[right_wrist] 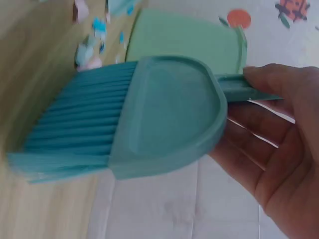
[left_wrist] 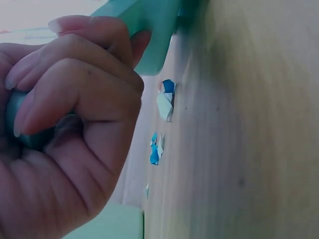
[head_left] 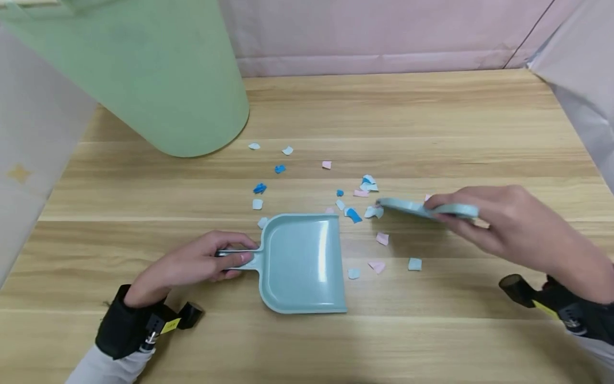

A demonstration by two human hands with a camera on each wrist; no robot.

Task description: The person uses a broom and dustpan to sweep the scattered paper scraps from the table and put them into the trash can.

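- seen from the head camera: left hand [head_left: 192,264] curled round the handle of a pale teal dustpan [head_left: 302,261], pan lying flat on the wooden table [head_left: 431,122], open lip turned toward the right.
- confirmed in the left wrist view: fingers [left_wrist: 75,99] wrapped tight about the handle, thumb laid along the top.
- right hand [head_left: 508,224] pinching the handle of a matching teal hand brush [head_left: 422,208], thumb on top and fingers under it, brush held low and near level, just beyond the pan's far right corner.
- in the right wrist view: brush [right_wrist: 129,117] with bristles pointing at the table, whether touching it cannot be told.
- scattered ahead of the pan: paper scraps [head_left: 355,213] in blue, white and pink, most between lip and brush, a few [head_left: 268,146] farther off near the green bin [head_left: 158,80], some [head_left: 379,265] on the near side by the lip.
- judged best for this sweep: lip pressed flat to the wood so scraps cannot slide beneath, pan held steady, bristles set down behind the far scraps and drawn toward the lip in short, light strokes.
- likely risk: a fast flick sending the light scraps over or past the pan.
- strays near the bin probably better gathered to the main cluster first.
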